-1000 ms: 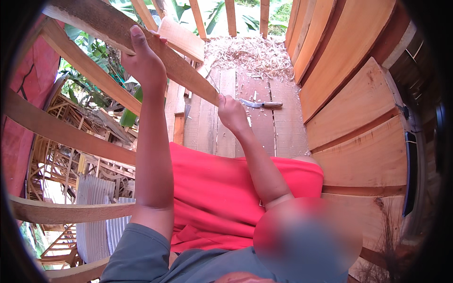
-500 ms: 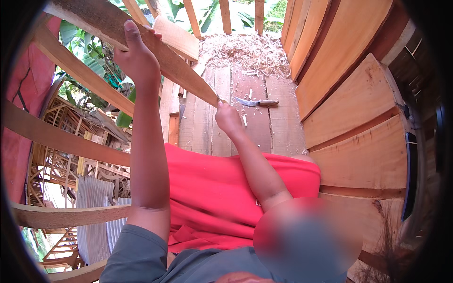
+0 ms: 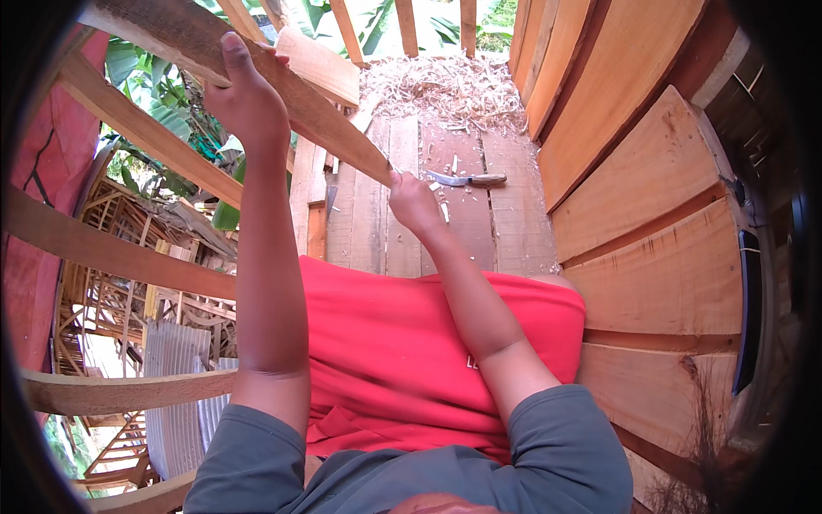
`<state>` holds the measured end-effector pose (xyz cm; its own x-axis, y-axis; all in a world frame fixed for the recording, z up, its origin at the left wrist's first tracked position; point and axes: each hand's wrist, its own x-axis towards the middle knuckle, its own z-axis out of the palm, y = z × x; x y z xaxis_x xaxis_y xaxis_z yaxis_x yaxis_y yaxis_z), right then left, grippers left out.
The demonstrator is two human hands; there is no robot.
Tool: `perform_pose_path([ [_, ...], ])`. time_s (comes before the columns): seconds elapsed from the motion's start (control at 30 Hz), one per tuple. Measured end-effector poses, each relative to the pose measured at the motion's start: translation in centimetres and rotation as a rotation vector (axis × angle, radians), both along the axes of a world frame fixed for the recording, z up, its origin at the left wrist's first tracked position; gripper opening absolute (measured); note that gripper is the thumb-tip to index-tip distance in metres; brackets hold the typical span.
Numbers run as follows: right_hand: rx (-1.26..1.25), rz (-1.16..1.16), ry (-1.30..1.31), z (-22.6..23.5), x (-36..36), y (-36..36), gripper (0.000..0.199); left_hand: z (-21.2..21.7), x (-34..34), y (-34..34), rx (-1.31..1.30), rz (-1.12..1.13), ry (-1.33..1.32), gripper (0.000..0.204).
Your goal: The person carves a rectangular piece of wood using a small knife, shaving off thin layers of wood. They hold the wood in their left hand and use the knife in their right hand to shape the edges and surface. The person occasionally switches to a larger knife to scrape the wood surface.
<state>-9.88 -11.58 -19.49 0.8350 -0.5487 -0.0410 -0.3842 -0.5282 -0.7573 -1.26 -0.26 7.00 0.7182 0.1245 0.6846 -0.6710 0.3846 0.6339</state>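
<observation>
A long brown wooden plank slants from the upper left down to a narrow end near the middle of the view. My left hand is closed around its edge, with the thumb lying along the near face and fingertips showing on the far side. At the plank's narrow end, my right hand is closed, its fingers up against the tip. A small dark point shows just above those fingers; whatever they grip is mostly hidden. Beyond the right hand, a curved knife with a wooden handle lies on the floorboards.
Wood shavings are heaped at the far end of the plank floor. Slatted wooden railings run along the left, with a pale wood block beside the plank. Wooden boards form the right wall. Red cloth covers my lap.
My right hand has shifted slightly up and left at the plank's narrow end. The right upper arm and sleeve, blurred before, now show clearly. My left hand keeps its hold.
</observation>
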Motion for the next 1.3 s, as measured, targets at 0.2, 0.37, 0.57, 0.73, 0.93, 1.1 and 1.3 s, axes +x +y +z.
perform_pose_path([
  [0.2,0.093,-0.086,-0.040,-7.4,-0.2,-3.3,0.054,0.2,-1.0,-1.5,-0.081,-0.052,0.039,0.040],
  [0.37,0.139,0.046,-0.234,1.4,-0.2,0.4,0.052,0.1,-1.0,0.0,-0.093,-0.005,0.045,0.039],
  [0.57,0.021,-0.006,-0.050,1.4,-0.2,0.6,0.050,-0.2,0.6,0.9,-0.053,-0.009,0.066,0.041],
  [0.73,0.003,0.020,0.068,-5.2,0.5,-1.5,0.050,-0.4,0.5,1.5,-0.101,-0.021,0.126,0.044],
  [0.93,0.107,0.032,-0.129,-5.0,0.2,-2.7,0.053,-0.3,-1.6,1.0,-0.101,-0.056,0.092,0.045],
  [1.1,0.031,0.078,-0.079,-0.9,-0.1,0.6,0.052,-1.7,-1.5,4.2,-0.076,0.023,0.107,0.044],
  [1.3,-0.125,-0.028,0.196,0.4,-0.3,-2.1,0.049,-3.2,-2.5,8.0,-0.093,0.092,0.134,0.046],
])
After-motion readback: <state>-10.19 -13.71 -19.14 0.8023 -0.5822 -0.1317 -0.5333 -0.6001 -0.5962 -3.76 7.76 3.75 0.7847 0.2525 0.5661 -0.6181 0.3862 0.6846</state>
